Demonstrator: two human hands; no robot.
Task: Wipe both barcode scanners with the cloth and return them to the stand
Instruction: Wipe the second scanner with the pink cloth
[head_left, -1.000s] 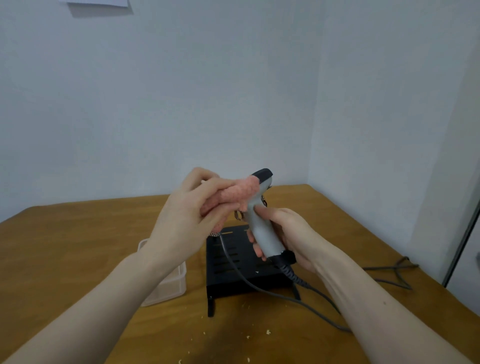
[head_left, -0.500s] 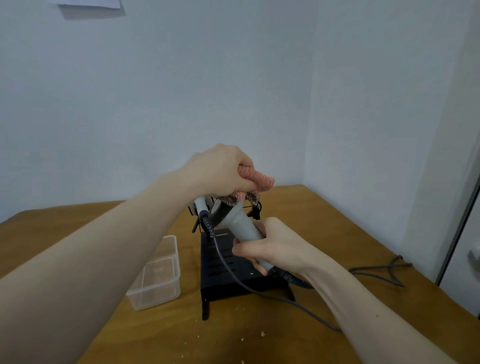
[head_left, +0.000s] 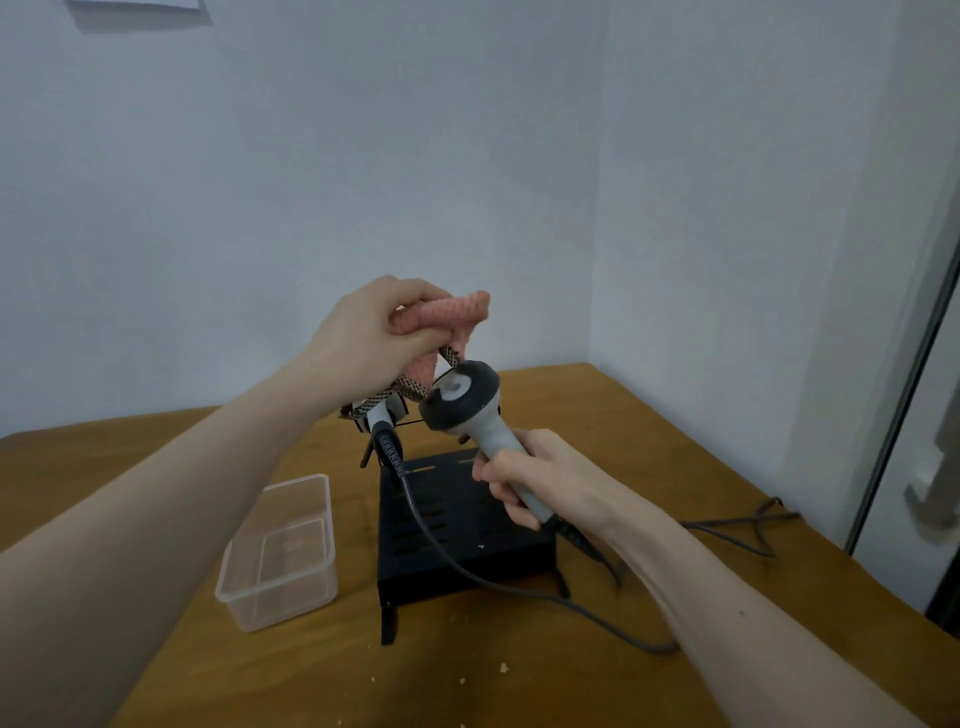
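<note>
Mid-task by my reading: the right hand (head_left: 550, 480) grips the grey, dark-headed handheld scanner (head_left: 478, 421) off the black slotted metal stand (head_left: 457, 525), the left hand (head_left: 374, 332) pinches the pink knitted cloth (head_left: 447, 322) just above it, and a second grey scanner (head_left: 382, 415) sits on the stand's far left.

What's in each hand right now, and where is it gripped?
The right hand grips the grey barcode scanner by its lower handle. The left hand pinches the folded pink cloth at one end.
</note>
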